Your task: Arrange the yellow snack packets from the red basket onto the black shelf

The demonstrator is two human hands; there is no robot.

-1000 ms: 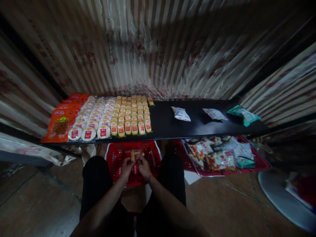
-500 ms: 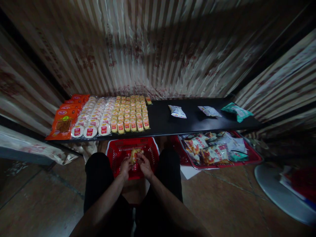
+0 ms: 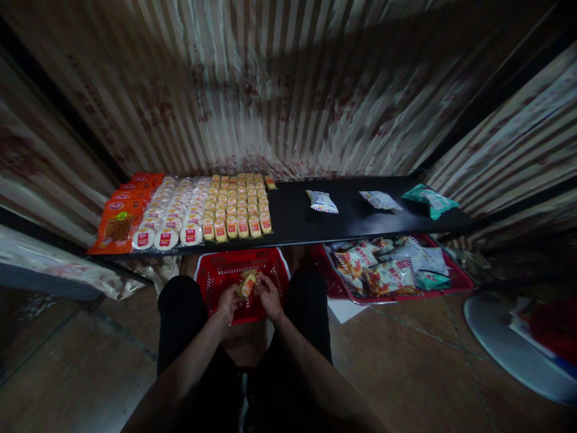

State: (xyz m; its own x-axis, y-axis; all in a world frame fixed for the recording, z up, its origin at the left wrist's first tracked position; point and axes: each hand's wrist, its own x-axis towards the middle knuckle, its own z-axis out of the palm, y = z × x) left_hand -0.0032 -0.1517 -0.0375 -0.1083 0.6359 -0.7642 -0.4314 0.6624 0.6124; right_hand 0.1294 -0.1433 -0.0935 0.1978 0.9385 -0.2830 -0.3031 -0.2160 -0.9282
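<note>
A small wrapped yellow snack cake (image 3: 247, 285) with a red label is held between my two hands, over the red basket (image 3: 211, 260) that stands between my knees. My left hand (image 3: 229, 300) grips the cake's left side with closed fingers. On its right, my right hand (image 3: 269, 296) pinches the end of the wrapper. Above the basket, rows of matching wrapped cakes (image 3: 238, 210) stand on the black shelf (image 3: 293, 222). Rows of round white wrapped cakes (image 3: 166, 237) are left of them, then orange snack bags (image 3: 118, 219) at the shelf's left end.
Two white packets, one nearer the middle (image 3: 321, 201) and one farther right (image 3: 381, 201), lie on the shelf beside a teal packet (image 3: 431, 200). Below, at right, a second red basket (image 3: 464, 282) holds several snack bags. A grey round base (image 3: 500, 343) stands on the floor.
The cake has turned in my hands, so its labelled face now shows more. My right hand has shifted slightly right, and the view has moved a little.
</note>
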